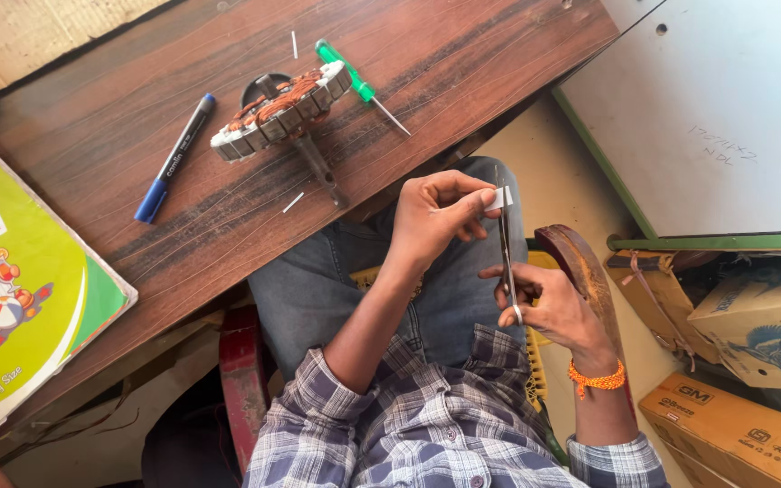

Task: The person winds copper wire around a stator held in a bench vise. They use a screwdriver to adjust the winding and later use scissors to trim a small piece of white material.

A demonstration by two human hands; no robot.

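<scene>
My left hand pinches a small white strip of paper between thumb and fingers, over my lap. My right hand grips a pair of scissors by the handles, blades pointing up and meeting the strip. On the wooden table lies a motor stator with copper windings on a metal shaft. A green-handled screwdriver lies right behind it and a blue marker to its left. Small white strips lie scattered near the stator.
A green and yellow printed box sits on the table's left end. A white board with a green edge stands at the right. Cardboard boxes are stacked on the floor at lower right. The wooden armrest of my chair is by my right hand.
</scene>
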